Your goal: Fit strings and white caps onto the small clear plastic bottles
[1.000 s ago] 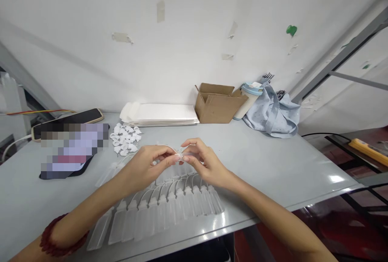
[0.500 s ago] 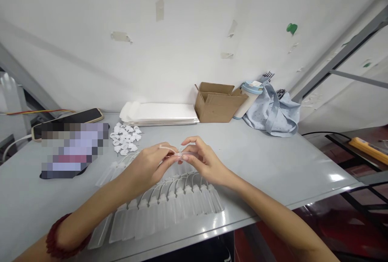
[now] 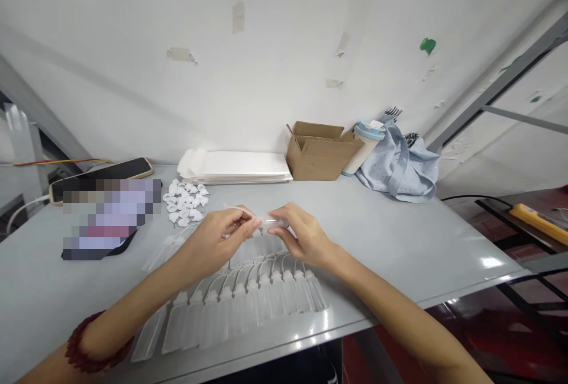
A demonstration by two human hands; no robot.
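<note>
Compared with the frame half a second before, both hands have drifted slightly apart and the small clear bottle [image 3: 271, 222] between them now lies more nearly level; nothing else on the bench [image 3: 399, 242] has shifted. We see the left hand [image 3: 217, 239] closed in a fingertip pinch at the bottle's left end, where a thin pale tube [image 3: 237, 209] runs off to the left; whether the fingers grip the tube or the bottle's neck we cannot tell. Our right hand [image 3: 302, 236] is closed around the bottle's other end, thumb and forefinger clamping it. The bottle is held in the air above the bench, just over the far end of the row of finished bottles [image 3: 248, 304].

Progress, as we judge it: about a dozen clear bottles, each with a curved tube at its neck, already lie side by side near the bench's front edge, with a few plainer ones [image 3: 160, 251] to the left. A heap of small white caps [image 3: 184, 203] sits beyond the left hand, so we judge that more pieces remain to be fitted.

Orientation: the held bottle's long axis runs left to right, roughly parallel to the bench's front edge, neck toward the left hand. The bottles in the row instead point their necks away from us.
</note>
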